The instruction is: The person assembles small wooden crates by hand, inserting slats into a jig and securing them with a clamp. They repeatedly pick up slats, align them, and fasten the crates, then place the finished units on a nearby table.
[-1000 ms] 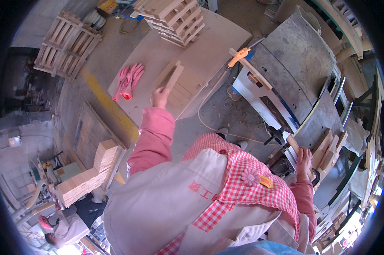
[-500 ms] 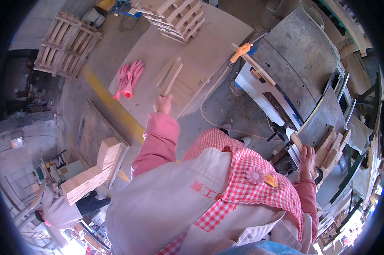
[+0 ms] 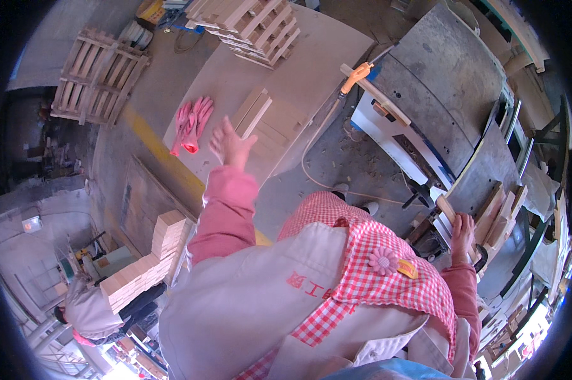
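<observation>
Holds left hand [image 3: 233, 147], with grip spread apart, just beside slats [image 3: 257, 118] on tabletop [image 3: 327, 47], near gloves [image 3: 199, 120]; rests right hand [image 3: 463, 235] at end of strip [image 3: 445, 207]; cannot tell whether clamped on strip or apart

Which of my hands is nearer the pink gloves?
Left: your left hand is open just right of the gloves; your right hand is much farther right.

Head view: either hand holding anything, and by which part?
Left hand: open, empty. Right hand: at the near end of a wooden strip; whether it grips cannot be told.
</observation>
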`<action>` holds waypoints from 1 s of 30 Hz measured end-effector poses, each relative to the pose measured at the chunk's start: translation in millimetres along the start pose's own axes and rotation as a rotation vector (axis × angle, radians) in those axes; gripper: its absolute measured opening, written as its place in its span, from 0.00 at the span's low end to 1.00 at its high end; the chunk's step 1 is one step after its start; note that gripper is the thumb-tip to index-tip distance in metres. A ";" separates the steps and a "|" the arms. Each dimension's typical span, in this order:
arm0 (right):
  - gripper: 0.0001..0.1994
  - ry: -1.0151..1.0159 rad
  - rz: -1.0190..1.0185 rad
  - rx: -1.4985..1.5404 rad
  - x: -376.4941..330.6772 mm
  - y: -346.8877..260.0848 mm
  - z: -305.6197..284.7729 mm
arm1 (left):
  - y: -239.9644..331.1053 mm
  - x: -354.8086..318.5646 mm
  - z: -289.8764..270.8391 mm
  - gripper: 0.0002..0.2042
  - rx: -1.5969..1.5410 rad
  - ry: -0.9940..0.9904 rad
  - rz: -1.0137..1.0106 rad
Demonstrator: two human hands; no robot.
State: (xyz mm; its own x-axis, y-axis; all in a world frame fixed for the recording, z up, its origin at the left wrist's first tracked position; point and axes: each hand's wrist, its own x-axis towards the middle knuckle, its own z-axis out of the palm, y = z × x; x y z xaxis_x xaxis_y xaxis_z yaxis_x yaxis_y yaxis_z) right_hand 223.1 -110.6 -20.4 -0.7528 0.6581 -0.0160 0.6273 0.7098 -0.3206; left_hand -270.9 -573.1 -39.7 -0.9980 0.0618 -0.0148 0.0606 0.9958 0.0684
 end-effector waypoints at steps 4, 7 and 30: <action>0.14 -0.007 0.010 -0.014 0.0 0.0 -0.1 | 17.5 41.5 3.5 0.50 -0.009 -0.141 0.184; 0.14 -0.013 0.017 -0.016 0.1 -1.2 -0.7 | 15.4 61.0 9.9 0.50 -0.023 -0.238 0.189; 0.11 0.008 0.005 0.019 1.7 -17.0 -8.0 | 5.4 73.0 15.2 0.49 -0.135 -0.373 0.212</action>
State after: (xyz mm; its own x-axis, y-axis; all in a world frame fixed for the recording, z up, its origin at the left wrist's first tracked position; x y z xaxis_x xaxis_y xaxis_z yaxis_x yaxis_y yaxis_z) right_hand 212.7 -119.5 -7.4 -0.7482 0.6634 -0.0099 0.6267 0.7017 -0.3389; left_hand -343.2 -562.1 -55.5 -0.8872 0.3087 -0.3428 0.2357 0.9422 0.2382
